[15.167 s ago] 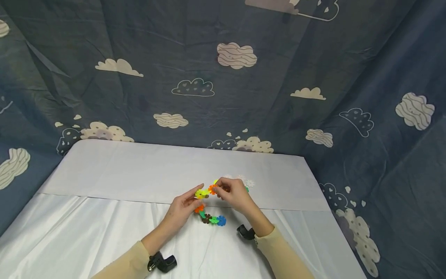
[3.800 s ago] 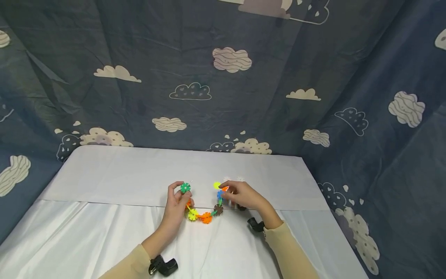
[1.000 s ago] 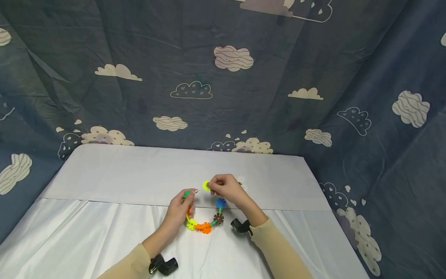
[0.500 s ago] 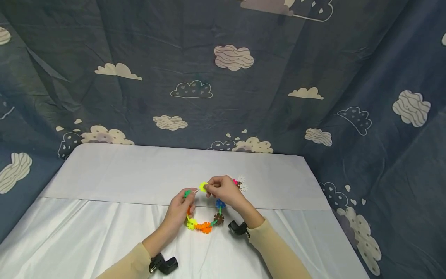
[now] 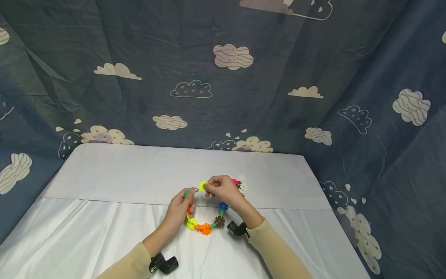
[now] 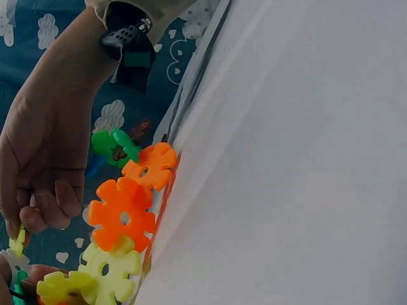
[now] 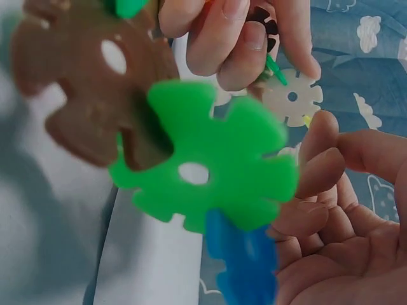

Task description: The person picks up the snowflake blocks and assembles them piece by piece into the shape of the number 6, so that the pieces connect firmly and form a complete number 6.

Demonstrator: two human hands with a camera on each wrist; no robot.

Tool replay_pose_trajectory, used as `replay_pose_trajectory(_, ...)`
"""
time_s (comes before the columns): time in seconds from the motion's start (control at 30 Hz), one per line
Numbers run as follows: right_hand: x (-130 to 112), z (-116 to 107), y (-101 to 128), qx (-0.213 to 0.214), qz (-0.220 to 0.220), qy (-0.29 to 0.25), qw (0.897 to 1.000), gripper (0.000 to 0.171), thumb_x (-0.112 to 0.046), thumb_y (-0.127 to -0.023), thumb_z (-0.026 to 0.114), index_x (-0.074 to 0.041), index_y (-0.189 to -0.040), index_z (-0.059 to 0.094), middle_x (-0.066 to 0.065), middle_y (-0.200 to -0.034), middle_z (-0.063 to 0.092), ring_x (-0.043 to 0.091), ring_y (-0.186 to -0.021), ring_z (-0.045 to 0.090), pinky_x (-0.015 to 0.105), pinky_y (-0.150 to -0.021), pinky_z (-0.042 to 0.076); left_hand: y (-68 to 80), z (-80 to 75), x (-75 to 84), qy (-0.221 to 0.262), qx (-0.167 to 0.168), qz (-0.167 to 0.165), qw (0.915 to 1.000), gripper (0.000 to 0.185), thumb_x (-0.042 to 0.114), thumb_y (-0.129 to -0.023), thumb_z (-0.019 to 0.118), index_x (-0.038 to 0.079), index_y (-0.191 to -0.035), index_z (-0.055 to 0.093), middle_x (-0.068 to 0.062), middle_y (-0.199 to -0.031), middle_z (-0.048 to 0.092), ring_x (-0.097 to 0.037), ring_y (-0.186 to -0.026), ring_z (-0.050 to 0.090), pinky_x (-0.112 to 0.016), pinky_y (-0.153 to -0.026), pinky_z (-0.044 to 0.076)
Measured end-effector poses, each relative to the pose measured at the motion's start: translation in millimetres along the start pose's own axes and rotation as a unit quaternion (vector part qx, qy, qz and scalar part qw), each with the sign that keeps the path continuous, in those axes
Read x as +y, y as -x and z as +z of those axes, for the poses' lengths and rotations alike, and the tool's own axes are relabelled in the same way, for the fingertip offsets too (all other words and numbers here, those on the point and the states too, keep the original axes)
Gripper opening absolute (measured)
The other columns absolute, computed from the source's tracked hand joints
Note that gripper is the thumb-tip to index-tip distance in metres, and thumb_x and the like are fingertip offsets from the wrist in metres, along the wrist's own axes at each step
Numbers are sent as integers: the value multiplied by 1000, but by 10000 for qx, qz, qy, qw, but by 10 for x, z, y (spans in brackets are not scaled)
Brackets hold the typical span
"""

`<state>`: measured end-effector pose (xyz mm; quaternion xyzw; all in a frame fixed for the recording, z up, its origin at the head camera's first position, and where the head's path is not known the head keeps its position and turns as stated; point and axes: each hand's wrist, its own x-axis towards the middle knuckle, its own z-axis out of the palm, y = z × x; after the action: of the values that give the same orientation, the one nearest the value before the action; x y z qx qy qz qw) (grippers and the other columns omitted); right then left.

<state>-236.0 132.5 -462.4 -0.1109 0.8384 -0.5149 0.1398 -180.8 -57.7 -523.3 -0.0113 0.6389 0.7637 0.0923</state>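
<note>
A chain of plastic flower discs (image 5: 205,224) is held up in a loop above the white table (image 5: 104,178), near its middle and well clear of every edge; bare cloth is seen on the left and towards the far edge. One end is pinched by the curled fingers of the left hand (image 5: 179,209), at a green disc (image 5: 187,192). The other end, a yellow disc (image 5: 202,185), is pinched by the right hand (image 5: 224,190). A few loose discs (image 5: 240,184) lie just behind that hand. Compared with a second ago, the two ends have been brought closer, almost touching.
</note>
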Motion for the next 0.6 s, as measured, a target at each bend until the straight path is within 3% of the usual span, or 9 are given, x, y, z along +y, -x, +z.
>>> replay_pose_trajectory(0.2, 8, 23, 14, -89, -31, 120, 9999, 21, -23, -102, 69, -5, -93, 75, 10, -78, 75, 16, -72, 56, 27, -69, 46, 23, 9, 21, -83, 4, 4, 10000, 37, 29, -113, 53, 6, -141, 58, -1, -79, 50, -12, -66, 47, -20, -58, 48)
replay_pose_trajectory(0.43, 0, 79, 31, -125, -252, 200, 9994, 23, -21, -105, 67, -3, -92, 73, 3, -74, 71, 18, -73, 57, 28, -71, 48, 36, 14, 16, -278, 35, 174, 9995, 35, 25, -114, 50, 5, -142, 56, -2, -78, 49, -12, -66, 46, -20, -58, 46)
replay_pose_trajectory(0.6, 13, 51, 15, -133, -330, 433, 9984, 25, -24, -106, 65, -4, -96, 76, 15, -83, 75, 20, -75, 58, 28, -71, 48, 24, 28, 7, -336, 94, 294, 9990, 34, 26, -114, 52, 6, -141, 56, -2, -82, 51, -12, -67, 49, -21, -59, 47)
